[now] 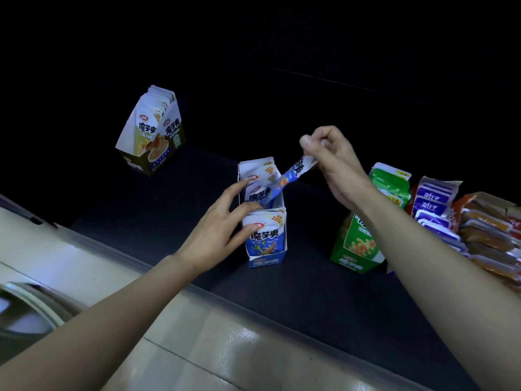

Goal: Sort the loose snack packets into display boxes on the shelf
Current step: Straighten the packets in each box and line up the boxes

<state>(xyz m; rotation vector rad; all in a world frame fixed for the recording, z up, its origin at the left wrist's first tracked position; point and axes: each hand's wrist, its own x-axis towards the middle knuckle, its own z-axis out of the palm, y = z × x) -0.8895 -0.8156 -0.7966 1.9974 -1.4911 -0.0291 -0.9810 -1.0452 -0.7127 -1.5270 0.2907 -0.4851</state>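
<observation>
Dark shelf [310,300], viewed from above: my right hand [334,162] pinches the top edge of a blue snack packet [284,180] between thumb and curled fingers. The packet's long axis slants down and to the left from that pinch, with its lower end inside the blue display box [267,262]. My left hand [217,235], the nearer to the box, lays straight, spread fingers against the standing packets [260,235], apparently parting them around the slot; a green display box [355,249] stands to the right.
</observation>
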